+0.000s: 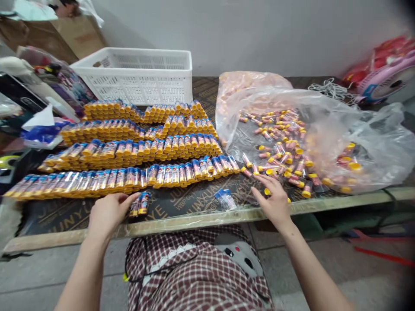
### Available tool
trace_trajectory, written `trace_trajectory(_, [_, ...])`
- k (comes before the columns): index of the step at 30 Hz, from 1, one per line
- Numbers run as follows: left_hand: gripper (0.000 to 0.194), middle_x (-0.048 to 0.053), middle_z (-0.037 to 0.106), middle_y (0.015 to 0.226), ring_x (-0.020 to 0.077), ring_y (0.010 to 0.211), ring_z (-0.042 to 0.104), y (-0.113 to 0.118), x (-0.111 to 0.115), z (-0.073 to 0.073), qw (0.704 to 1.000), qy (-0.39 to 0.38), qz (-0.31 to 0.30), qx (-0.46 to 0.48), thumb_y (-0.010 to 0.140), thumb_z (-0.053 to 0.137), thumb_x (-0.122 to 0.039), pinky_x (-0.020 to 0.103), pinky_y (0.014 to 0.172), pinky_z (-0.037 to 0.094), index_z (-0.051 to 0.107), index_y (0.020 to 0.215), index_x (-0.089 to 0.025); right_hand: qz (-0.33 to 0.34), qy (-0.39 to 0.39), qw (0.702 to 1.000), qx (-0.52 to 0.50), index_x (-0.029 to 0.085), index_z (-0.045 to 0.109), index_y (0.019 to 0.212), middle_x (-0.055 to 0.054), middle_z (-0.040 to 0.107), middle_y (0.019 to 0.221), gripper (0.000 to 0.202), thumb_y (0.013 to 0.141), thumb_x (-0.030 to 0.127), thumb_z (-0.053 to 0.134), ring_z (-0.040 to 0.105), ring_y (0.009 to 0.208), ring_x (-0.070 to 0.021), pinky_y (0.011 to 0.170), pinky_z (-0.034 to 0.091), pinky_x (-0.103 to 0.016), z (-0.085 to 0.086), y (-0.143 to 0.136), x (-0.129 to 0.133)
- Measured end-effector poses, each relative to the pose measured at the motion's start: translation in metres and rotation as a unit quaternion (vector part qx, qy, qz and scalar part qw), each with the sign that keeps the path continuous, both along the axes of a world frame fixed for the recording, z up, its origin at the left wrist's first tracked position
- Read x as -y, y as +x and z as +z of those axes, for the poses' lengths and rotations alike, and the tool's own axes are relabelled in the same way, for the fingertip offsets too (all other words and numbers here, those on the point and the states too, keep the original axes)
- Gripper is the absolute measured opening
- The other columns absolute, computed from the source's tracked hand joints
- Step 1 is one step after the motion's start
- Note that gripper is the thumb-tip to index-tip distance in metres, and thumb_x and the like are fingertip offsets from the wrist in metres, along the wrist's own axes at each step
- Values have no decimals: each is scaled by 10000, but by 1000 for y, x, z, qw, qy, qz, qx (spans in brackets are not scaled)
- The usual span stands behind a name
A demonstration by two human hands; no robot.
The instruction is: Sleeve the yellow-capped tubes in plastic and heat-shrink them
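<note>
My left hand (108, 211) is at the front of the table, its fingers curled against a short group of small blue-topped tubes with yellow ends (143, 204); part of the group is hidden behind the fingers. Behind it, long stacked rows of the same kind of tubes (175, 172) run across the table. On the right, my right hand (274, 198) reaches with its fingers apart over loose clear tubes with yellow caps and pinkish contents (285, 157). These spill from the mouth of a big transparent plastic bag (324, 112). Nothing shows in its grasp.
A white plastic basket (136, 82) stands behind the rows. Between my hands lies a little blue-and-clear plastic piece (226, 199). A pink fan (389, 80) and a coiled white cord (333, 90) sit at the back right. The wooden table edge (201, 222) runs along my lap.
</note>
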State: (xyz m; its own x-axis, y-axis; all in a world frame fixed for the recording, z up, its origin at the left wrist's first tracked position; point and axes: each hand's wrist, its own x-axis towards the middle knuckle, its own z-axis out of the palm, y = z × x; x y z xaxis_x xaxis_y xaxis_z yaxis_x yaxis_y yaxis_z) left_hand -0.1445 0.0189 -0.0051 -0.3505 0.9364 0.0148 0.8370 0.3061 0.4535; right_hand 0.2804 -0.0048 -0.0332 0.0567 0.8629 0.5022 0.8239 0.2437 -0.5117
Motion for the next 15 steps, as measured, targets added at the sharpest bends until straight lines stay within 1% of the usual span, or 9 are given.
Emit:
trace_trajectory(2, [234,-17,559,469,172,538,483,30,4,7,998,51,-6,20,659,668,-476,246,581,294,661,570,-259,-42,7,997,60,209,648,1034,-87,643,988,245,820,300,571,559,979,-263,914,422,-465,-7,18,-12])
trace_trajectory(3, [202,-6,611,523,183,561,514,52,5,8,994,69,-26,81,681,655,-447,255,591,321,680,607,-260,-50,2,995,86,200,656,1007,-92,650,961,234,817,308,573,560,952,-270,890,428,-462,-12,23,-20])
trace_trajectory(4, [178,6,656,583,190,580,544,77,6,6,983,56,-72,162,691,652,-420,262,597,347,694,631,-258,-50,-7,993,109,191,657,1002,-98,655,948,237,816,312,572,560,931,-276,867,434,-456,-16,26,-29])
trace_trajectory(6, [103,33,701,671,206,638,587,130,6,-5,934,-10,-178,309,664,682,-343,272,632,388,706,648,-244,-39,-32,987,150,174,642,1036,-111,661,947,271,819,315,565,562,900,-282,821,445,-437,-24,27,-48])
trace_trajectory(7, [73,45,705,691,210,656,592,154,6,-12,918,-15,-200,342,643,699,-310,278,657,395,704,650,-238,-31,-49,984,170,164,632,1057,-119,663,937,291,818,315,562,565,882,-286,796,451,-429,-27,25,-56])
trace_trajectory(8, [72,53,702,701,209,661,590,175,5,-20,914,-12,-210,347,642,702,-301,283,674,394,698,667,-234,-23,-69,979,189,152,623,1074,-125,665,916,309,816,312,559,570,861,-289,770,457,-420,-29,23,-63])
trace_trajectory(9, [94,60,686,679,207,649,583,192,3,-27,923,-10,-208,324,648,703,-314,290,680,389,687,673,-225,-16,-86,975,204,143,615,1085,-128,665,890,321,814,305,555,575,839,-292,743,461,-412,-30,21,-67])
trace_trajectory(11, [116,77,665,697,219,677,584,213,0,-38,948,-22,-199,248,645,715,-300,303,689,381,654,664,-203,-8,-102,973,207,141,593,1122,-126,661,865,346,813,288,536,587,809,-289,707,466,-397,-29,20,-69])
trace_trajectory(15, [86,60,635,749,206,724,585,217,-3,-46,958,-43,-227,168,680,684,-226,289,674,367,604,688,-197,-19,-61,992,107,182,480,1263,-104,635,933,479,810,330,522,596,772,-258,723,464,-391,-19,24,-54])
